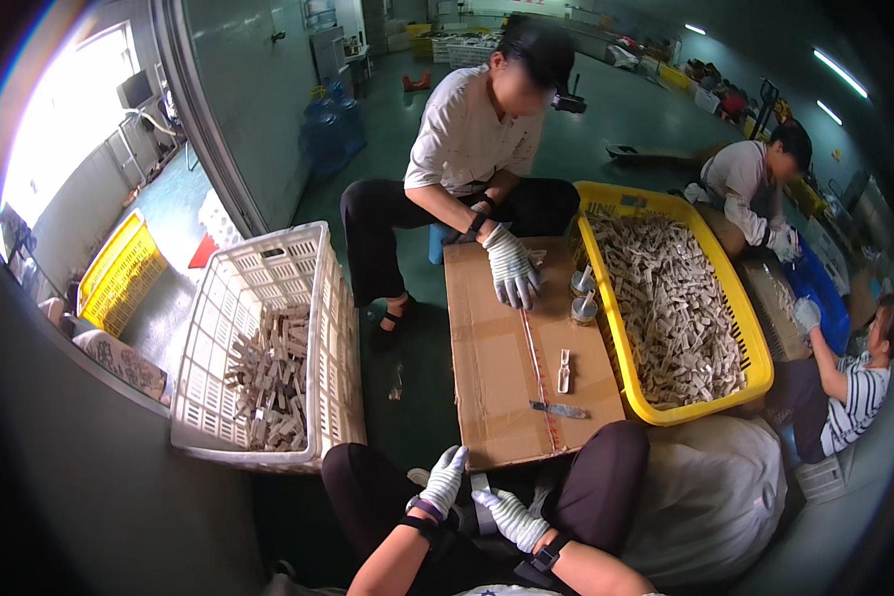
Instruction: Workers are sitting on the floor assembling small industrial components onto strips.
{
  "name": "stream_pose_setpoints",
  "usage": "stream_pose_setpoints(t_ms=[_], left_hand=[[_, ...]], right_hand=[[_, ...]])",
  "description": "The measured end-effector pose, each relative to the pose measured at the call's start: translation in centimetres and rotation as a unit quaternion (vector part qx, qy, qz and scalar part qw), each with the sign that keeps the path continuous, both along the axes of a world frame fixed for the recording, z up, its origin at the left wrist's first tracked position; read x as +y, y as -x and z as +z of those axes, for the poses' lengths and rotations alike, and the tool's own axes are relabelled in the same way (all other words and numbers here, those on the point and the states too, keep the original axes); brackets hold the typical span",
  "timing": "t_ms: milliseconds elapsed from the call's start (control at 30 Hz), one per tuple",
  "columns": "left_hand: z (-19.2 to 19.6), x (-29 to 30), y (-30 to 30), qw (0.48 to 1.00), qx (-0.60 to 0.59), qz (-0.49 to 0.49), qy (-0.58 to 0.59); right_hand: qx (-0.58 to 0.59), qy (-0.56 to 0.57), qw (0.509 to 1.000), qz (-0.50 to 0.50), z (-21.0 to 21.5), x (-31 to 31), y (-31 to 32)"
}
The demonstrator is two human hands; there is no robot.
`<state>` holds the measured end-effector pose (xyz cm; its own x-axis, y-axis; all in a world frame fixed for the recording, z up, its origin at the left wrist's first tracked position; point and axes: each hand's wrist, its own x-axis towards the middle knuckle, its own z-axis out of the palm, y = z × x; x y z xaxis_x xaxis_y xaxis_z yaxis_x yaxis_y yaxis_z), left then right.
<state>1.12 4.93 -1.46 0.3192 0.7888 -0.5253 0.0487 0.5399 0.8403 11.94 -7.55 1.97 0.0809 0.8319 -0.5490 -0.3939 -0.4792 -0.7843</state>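
Note:
Both my hands wear pale striped gloves and are low over my lap, at the near edge of a cardboard box top [492, 348]. My left hand [443, 484] is by the box's near left corner, fingers pressed together; what they hold, if anything, is too small to make out. Just right of it, my right hand [517, 521] has its fingers closed at a flat grey strip [483, 505]. On the cardboard lie a small pale clip-shaped part [565, 372] and a flat grey bar [558, 408]. Two small jars [584, 309] with sticks in them stand at its right edge.
To the right is a yellow crate [755, 382] full of pale parts. A white crate [313, 397] on the left holds more. A person's gloved hand [512, 266] rests on the cardboard's far end. A white sack [710, 497] lies beside my right knee. Two more people work at right.

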Motion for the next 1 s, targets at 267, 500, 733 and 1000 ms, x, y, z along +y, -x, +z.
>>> stream_pose_setpoints(t_ms=[267,500,733,1000], left_hand=[[-2.3,-0.3,0.2,0.999,-0.02,0.025,0.023],[1.9,-0.9,-2.6,0.99,0.081,0.037,0.114],[-0.6,-0.6,-1.6,0.994,0.003,0.053,0.1],[-5.1,-0.4,-0.8,0.994,0.035,0.036,0.093]], right_hand=[[-0.034,-0.01,0.999,0.008,-1.5,1.1,0.6],[-0.007,0.032,0.999,-0.014,-4.2,1.0,0.8],[-0.069,0.037,0.997,0.016,-5.5,1.6,1.3],[-0.138,0.049,0.989,0.022,-2.8,1.3,1.2]])
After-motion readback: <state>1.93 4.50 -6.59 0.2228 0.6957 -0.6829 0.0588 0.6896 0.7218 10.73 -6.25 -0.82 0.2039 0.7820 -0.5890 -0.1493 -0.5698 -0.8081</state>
